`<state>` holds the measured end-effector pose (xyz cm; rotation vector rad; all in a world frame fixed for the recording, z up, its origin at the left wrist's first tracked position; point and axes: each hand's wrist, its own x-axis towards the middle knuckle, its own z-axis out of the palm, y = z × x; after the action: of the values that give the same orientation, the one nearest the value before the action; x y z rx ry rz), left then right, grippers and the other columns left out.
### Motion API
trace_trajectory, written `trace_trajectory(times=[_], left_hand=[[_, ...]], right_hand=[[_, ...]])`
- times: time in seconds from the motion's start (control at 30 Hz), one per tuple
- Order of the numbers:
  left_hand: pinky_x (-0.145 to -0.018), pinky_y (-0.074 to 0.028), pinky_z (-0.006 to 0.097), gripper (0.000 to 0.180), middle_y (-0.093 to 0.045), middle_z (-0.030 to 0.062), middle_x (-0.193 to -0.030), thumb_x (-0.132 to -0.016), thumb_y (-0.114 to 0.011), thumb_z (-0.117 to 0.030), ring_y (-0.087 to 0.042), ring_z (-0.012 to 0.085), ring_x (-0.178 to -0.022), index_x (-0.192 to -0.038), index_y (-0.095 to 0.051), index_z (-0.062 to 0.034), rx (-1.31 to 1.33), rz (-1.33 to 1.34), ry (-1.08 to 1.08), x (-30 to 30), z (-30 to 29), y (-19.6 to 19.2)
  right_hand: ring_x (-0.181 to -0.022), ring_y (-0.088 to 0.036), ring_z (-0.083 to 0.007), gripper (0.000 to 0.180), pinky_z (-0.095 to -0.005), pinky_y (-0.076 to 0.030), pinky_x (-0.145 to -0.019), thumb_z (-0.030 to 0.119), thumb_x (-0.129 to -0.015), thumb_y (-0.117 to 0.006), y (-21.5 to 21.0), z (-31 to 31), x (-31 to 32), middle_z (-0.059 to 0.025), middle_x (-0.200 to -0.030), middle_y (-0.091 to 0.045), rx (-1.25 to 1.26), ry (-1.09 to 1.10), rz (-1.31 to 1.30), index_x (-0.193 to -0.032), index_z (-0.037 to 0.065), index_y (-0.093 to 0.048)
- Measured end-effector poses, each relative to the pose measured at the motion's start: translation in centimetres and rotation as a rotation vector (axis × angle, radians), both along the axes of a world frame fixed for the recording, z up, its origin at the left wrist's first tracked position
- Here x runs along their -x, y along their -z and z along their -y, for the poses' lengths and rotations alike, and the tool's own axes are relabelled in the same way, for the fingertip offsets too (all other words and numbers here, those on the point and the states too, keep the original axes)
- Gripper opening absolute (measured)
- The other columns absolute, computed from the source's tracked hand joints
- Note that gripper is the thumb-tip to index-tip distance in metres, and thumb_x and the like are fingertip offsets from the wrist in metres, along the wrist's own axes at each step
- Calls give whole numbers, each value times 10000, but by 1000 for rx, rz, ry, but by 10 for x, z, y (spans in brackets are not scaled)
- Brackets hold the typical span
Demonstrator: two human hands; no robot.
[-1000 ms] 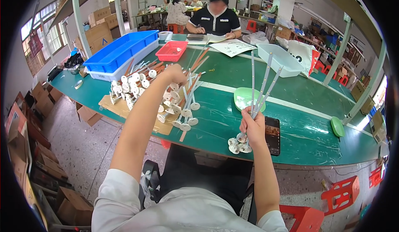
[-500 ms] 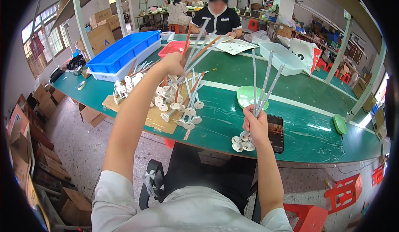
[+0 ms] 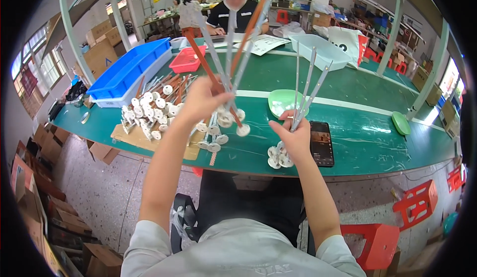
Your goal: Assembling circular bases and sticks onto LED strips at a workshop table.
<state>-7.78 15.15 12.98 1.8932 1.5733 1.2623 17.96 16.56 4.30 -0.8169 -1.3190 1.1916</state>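
Observation:
My left hand is closed around a bunch of flat silver and orange strips, raised above the table and fanned out upward. White round discs sit at their lower ends. To the right, my right hand grips several silver strips with white discs below the fist; its thumb stands out to the side. On a cardboard sheet at left lies a pile of similar disc-ended strips. A few more silver strips with discs lie under my left hand.
Behind my right hand stands a green bowl with white pieces; a phone lies beside that hand. Farther back are a red basket, a blue tray, a pale bin and a seated person. Another green dish lies right.
My left hand has come from the pile toward the middle, lifting out the bunch of silver and orange strips. My right hand still holds its strips, its thumb now spread.

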Motion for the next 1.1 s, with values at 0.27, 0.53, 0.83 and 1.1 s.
trace_trajectory(times=[0.27, 0.53, 0.83, 1.1], left_hand=[[-690, -548, 326, 269, -713, 136, -835, -770, -708, -13, -705, 205, -740, -1028, -643, 25, -7, 76, 185, -74, -9, 55], [-761, -535, 384, 279, -682, 202, -937, -771, -658, -35, -677, 358, -871, -1045, -642, 13, -61, -35, 279, -86, -1, 78], [-858, -513, 386, 427, -672, 191, -1013, -747, -746, -177, -654, 324, -950, -1095, -615, 33, -138, 42, 467, -86, 9, 65], [-811, -510, 352, 617, -664, 125, -1036, -668, -839, -194, -646, 227, -906, -1193, -578, -5, 35, 26, 380, -87, -1, 40]], right_hand=[[-578, -349, -22, 728, -211, -273, -529, 138, -569, -925, -27, -10, 21, 87, -646, -358, -175, 120, 214, -1204, 33, -585], [-665, -527, -88, 524, -260, -455, -600, 242, -637, -903, -8, -18, 30, 1, -736, -541, -123, 148, 209, -966, 24, -559], [-844, -632, -135, 358, -282, -528, -746, -44, -814, -690, -13, -17, 33, -61, -915, -622, -277, 33, -38, -1084, 29, -467], [-901, -637, -145, 638, -300, -540, -777, 0, -724, -797, -49, -20, 29, -66, -985, -634, -385, -72, -87, -1261, 7, -453]])
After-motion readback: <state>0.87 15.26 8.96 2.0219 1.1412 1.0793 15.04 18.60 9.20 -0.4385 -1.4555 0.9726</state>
